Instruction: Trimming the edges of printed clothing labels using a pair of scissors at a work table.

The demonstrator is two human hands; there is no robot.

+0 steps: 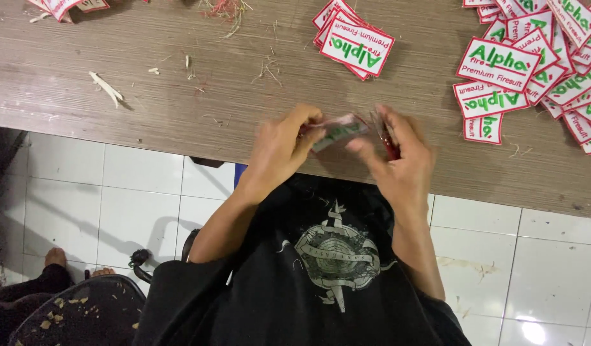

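Observation:
Over the front edge of the wooden table [116, 96], my left hand [279, 147] pinches a white patch with a red border and green lettering [339, 131]; the patch is blurred and tilted. My right hand [398, 157] touches the patch's right end with its fingertips and also grips a small red-handled tool [386, 138], probably thread snips. Both hands are close together above the table edge.
A small stack of the same patches [356, 41] lies behind my hands. A large loose pile of patches [539, 64] fills the right of the table. Thread scraps [228, 9] and bits litter the wood. Another person's feet [55, 256] rest on the white tiled floor at lower left.

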